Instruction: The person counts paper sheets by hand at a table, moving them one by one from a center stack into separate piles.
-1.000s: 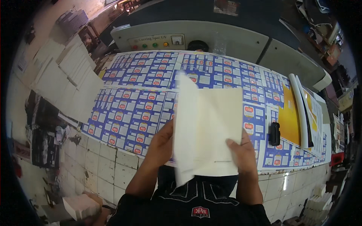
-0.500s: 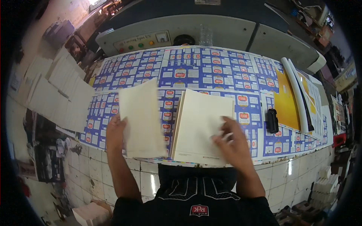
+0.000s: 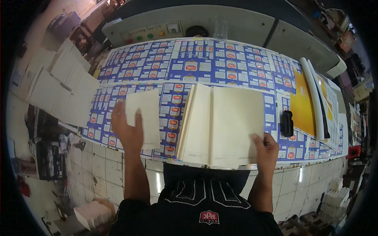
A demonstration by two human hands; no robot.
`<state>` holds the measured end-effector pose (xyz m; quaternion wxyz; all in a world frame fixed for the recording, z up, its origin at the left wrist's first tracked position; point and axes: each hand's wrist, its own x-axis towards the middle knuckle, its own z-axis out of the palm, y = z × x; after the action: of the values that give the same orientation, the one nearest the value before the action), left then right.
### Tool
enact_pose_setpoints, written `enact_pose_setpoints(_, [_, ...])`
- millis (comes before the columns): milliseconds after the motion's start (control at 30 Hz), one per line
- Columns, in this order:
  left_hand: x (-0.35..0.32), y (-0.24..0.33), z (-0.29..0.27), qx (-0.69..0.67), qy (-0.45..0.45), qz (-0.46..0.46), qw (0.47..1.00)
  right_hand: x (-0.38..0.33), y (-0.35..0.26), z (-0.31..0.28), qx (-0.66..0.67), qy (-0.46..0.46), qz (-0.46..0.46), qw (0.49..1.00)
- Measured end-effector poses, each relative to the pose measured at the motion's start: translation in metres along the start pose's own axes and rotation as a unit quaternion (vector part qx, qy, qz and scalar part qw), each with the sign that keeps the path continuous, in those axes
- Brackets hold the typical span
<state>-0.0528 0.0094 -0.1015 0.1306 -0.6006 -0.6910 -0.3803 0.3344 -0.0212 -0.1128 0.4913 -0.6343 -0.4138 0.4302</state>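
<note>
My left hand is over a cream sheet of paper lying on the left part of the table, its thumb and fingers apart. In front of me lies a stack of cream paper, with several page edges fanned along its left side. My right hand pinches the lower right edge of another cream sheet. That sheet overlaps the right part of the stack, and its left edge runs down the stack's middle. How many sheets are in the pinch cannot be made out.
Blue-and-white printed sheets cover the table. To the right are a black oblong object, yellow sheets and a white roll. White paper piles stand at the left. A grey machine and a clear plastic bottle are behind.
The cream sheet held up on the left now lies lower, and my left hand has spread over it. My right hand has moved right, with a sheet shifted right off the stack.
</note>
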Motion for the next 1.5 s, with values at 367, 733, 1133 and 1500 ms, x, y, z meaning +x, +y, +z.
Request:
enact_pose_setpoints(367, [-0.059, 0.187, 0.013, -0.105, -0.376, 0.231, 0.891, -0.001, 0.01, -0.083, -0.304, 0.224, -0.253, 0.89])
enact_pose_setpoints(733, [-0.067, 0.187, 0.025, -0.037, -0.399, 0.261, 0.878, -0.006, 0.006, -0.137, 0.188, 0.084, -0.079, 0.975])
enact_pose_setpoints(1133, [-0.056, 0.183, 0.017, -0.088, -0.415, 0.237, 0.874, -0.004, 0.0, -0.132, 0.195, 0.05, -0.077, 0.976])
enact_pose_setpoints(1500, [-0.027, 0.165, -0.004, -0.343, -0.437, 0.175, 0.813, 0.001, -0.034, 0.025, 0.174, -0.215, 0.017, 0.961])
